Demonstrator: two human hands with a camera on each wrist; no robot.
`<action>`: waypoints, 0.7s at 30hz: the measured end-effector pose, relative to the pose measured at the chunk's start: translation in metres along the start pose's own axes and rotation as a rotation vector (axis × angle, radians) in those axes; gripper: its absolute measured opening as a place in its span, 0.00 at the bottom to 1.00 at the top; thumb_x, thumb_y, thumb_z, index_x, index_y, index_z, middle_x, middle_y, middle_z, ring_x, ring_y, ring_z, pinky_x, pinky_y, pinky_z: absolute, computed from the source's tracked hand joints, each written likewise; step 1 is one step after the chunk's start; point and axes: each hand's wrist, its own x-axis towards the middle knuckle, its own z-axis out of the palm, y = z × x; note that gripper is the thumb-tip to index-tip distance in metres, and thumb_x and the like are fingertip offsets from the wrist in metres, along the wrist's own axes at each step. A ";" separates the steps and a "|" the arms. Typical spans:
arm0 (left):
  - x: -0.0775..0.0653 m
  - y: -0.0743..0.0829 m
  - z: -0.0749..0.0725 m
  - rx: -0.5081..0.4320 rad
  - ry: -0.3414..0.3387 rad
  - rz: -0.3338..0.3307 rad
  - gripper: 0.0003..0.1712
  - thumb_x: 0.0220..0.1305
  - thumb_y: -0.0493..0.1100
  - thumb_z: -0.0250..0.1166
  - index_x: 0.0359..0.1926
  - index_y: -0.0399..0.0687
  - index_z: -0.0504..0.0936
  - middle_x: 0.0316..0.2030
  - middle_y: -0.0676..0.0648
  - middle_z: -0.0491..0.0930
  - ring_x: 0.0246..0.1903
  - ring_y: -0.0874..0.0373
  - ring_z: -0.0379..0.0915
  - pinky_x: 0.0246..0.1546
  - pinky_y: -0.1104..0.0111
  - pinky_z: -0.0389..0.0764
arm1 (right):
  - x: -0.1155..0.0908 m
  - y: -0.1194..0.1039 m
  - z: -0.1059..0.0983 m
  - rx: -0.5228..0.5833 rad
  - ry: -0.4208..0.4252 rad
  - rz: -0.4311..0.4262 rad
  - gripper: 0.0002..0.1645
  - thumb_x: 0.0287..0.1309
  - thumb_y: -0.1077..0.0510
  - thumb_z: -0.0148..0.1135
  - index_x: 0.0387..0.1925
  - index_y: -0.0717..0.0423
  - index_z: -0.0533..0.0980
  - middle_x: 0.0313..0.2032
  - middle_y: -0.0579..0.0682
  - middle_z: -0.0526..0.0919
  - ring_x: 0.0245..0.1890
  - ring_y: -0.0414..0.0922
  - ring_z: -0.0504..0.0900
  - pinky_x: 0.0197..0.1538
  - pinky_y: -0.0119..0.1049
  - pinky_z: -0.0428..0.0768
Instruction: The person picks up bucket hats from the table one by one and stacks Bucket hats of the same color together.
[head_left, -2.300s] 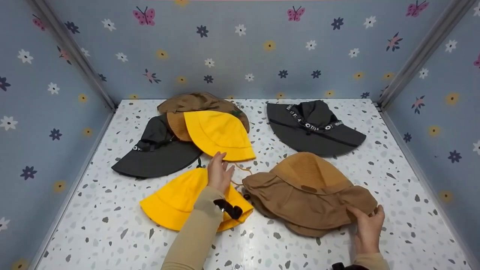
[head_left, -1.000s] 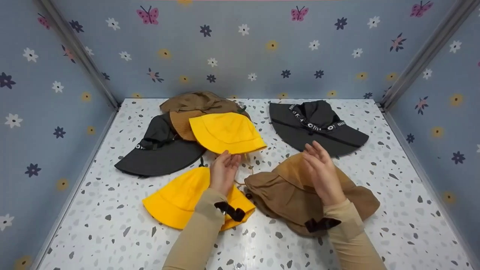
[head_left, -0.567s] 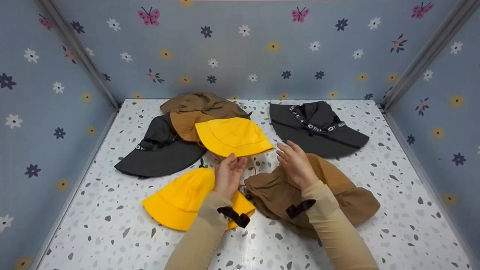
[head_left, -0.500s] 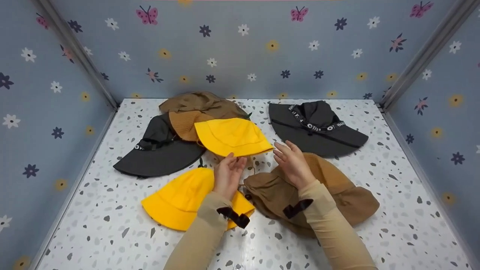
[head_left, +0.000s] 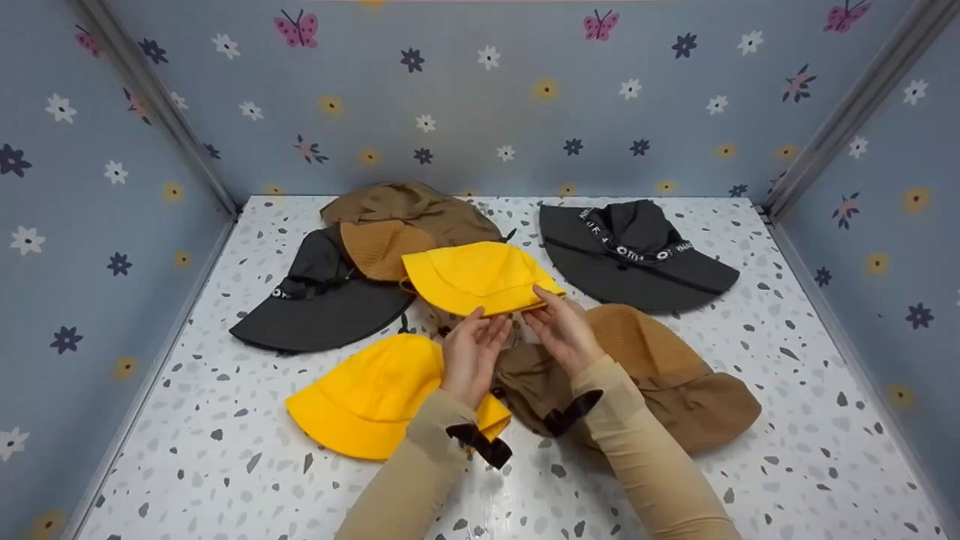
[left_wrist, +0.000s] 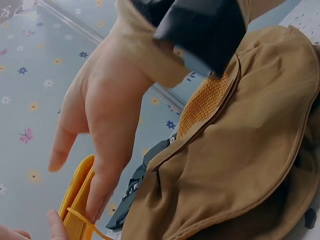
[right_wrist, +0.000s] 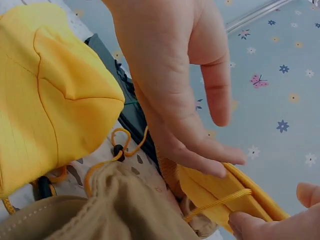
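Note:
My left hand point(head_left: 474, 358) holds the near brim of a yellow bucket hat point(head_left: 476, 274), thumb at the edge and fingers underneath. At the same brim, farther right, my right hand point(head_left: 564, 334) has one digit on top and others below. Both wrist views show the folded yellow brim point(left_wrist: 75, 200) with a thin cord point(right_wrist: 220, 204) hanging from it. Below my left wrist lies a second yellow bucket hat point(head_left: 367, 401), partly hidden by the arm. Under my right forearm is a brown hat with a tan knitted crown point(head_left: 652, 349).
At the back left, a dark grey hat point(head_left: 322, 319), a tan ribbed hat piece point(head_left: 382, 251) and a brown hat point(head_left: 409, 202) overlap. Another dark grey hat point(head_left: 637, 255) lies at the back right. Patterned walls point(head_left: 480, 97) enclose the speckled table point(head_left: 795, 442) on three sides.
My right hand has left the brown hat's brim and moved left to the lifted yellow hat. That hat has shifted right with my left hand, uncovering more of the tan piece.

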 end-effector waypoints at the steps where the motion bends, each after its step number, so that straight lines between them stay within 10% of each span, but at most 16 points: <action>1: -0.001 -0.001 0.001 -0.003 0.000 -0.004 0.28 0.70 0.29 0.46 0.71 0.34 0.61 0.60 0.34 0.64 0.51 0.49 0.74 0.61 0.60 0.78 | 0.001 0.002 0.000 0.002 0.009 0.001 0.30 0.71 0.62 0.51 0.71 0.65 0.59 0.60 0.59 0.70 0.59 0.47 0.72 0.62 0.35 0.76; 6: -0.005 -0.005 0.006 -0.022 -0.007 -0.022 0.28 0.69 0.27 0.45 0.70 0.32 0.62 0.61 0.33 0.63 0.51 0.48 0.73 0.61 0.60 0.78 | 0.000 0.005 -0.003 0.019 0.045 -0.004 0.32 0.71 0.66 0.48 0.73 0.64 0.54 0.67 0.63 0.64 0.65 0.51 0.69 0.67 0.41 0.72; 11: -0.008 -0.007 0.008 -0.018 -0.010 -0.039 0.28 0.69 0.27 0.46 0.69 0.32 0.63 0.58 0.33 0.65 0.50 0.49 0.73 0.60 0.60 0.78 | -0.005 0.004 -0.008 0.019 0.037 -0.048 0.36 0.70 0.71 0.44 0.75 0.55 0.49 0.69 0.63 0.63 0.64 0.55 0.71 0.50 0.38 0.84; 21: -0.011 -0.007 0.007 0.005 -0.021 -0.063 0.27 0.70 0.28 0.46 0.69 0.33 0.63 0.50 0.35 0.69 0.46 0.50 0.74 0.61 0.60 0.77 | -0.013 0.006 -0.012 0.013 0.022 -0.127 0.37 0.66 0.73 0.47 0.72 0.50 0.54 0.61 0.60 0.69 0.43 0.48 0.83 0.42 0.39 0.86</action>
